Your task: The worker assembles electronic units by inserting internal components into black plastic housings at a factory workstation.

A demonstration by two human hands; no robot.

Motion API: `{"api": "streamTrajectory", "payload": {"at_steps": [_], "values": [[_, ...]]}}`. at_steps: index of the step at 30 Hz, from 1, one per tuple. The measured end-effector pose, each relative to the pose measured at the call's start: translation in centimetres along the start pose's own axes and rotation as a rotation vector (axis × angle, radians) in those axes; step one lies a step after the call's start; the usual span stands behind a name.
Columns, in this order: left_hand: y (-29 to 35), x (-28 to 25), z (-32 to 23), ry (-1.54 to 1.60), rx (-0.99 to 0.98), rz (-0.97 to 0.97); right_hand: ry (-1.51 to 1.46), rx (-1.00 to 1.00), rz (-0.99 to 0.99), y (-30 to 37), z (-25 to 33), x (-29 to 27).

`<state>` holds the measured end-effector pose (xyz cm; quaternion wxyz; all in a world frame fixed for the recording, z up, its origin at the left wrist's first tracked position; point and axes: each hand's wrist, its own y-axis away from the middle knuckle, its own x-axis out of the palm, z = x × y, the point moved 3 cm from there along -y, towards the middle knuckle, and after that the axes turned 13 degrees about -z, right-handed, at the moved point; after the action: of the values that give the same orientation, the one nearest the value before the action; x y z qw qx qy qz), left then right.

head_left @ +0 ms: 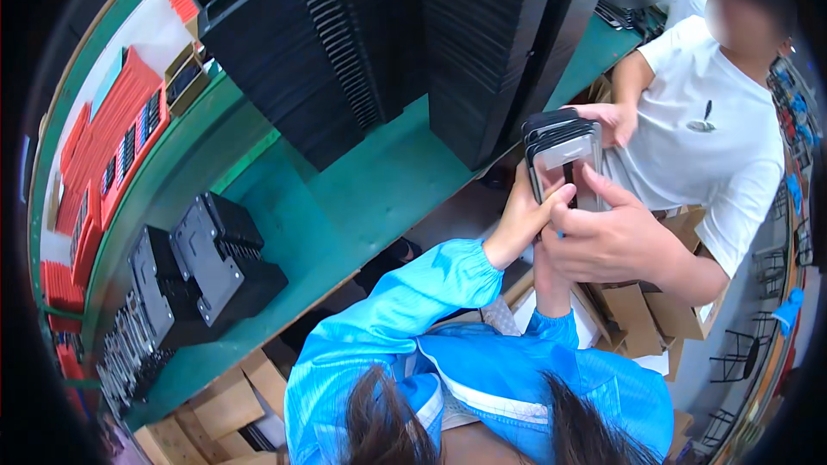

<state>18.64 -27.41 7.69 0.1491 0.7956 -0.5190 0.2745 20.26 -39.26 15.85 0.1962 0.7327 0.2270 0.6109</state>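
Note:
Above the gap beside the bench is a stack of thin, black-edged rectangular panels (564,142) with clear or pale middles. My left hand (519,213) is closed around its near left side, the thumb lying across the front. Below it, my right hand (551,280) rises from a blue cuff toward the stack's lower end. A co-worker's hand covers its fingers, so its grip is hidden. That co-worker's hand (612,237) reaches over the front of the stack, and their other hand (613,123) touches its far top edge.
A person in a white T-shirt (732,120) stands close at the right. Tall stacks of black trays (491,43) fill the back of the green bench (370,194). Black plates with grey faces (211,258) stand at left, near red trays (112,138). Cardboard boxes (633,319) lie below.

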Motion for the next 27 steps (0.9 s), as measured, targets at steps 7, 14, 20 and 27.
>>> {"api": "streamTrajectory", "payload": {"at_steps": [7, 14, 20, 27], "values": [[-0.8, -1.2, 0.0, -0.106, 0.017, 0.092, 0.384, -0.427, 0.334, -5.2, 0.9, -0.4], [-1.9, -2.1, 0.5, -0.164, -0.092, 0.204, -0.36, -1.263, -0.134, -9.3, 2.4, -10.5], [-1.4, -0.9, 0.7, -0.16, 0.109, 0.259, -0.218, -1.015, 0.516, -6.8, 5.2, -8.1], [1.3, -1.1, 0.6, -0.456, 0.333, 0.253, -0.193, -0.944, 0.795, -1.2, 11.3, 0.7]]}}
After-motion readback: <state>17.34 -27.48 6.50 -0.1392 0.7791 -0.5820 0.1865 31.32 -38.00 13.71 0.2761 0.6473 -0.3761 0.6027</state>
